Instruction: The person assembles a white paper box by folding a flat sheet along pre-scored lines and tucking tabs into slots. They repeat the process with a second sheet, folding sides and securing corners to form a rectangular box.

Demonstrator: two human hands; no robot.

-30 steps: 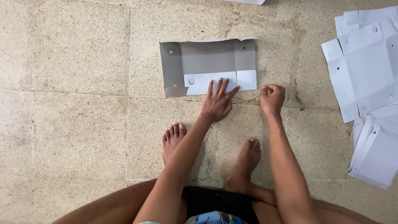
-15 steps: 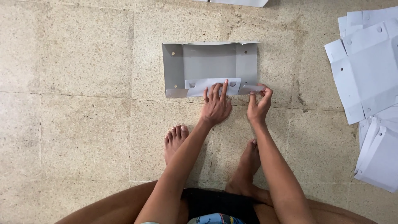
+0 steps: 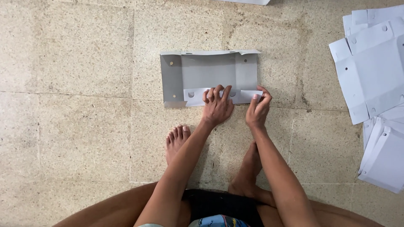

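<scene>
Left hand (image 3: 217, 106) pressed flat, fingers spread, on a grey cardboard sheet's (image 3: 208, 71) folded flap as right hand (image 3: 258, 110) pinches its three-o'clock end.

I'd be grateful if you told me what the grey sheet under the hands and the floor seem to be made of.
The grey sheet looks like thin card or paperboard, matt grey on one face and white on the turned-up flaps: it holds sharp creases and has punched round holes. It could be thin plastic board. The left hand presses its near flap; the right hand pinches the corner. The floor looks like speckled terrazzo or stone tiles with visible joints.
</scene>
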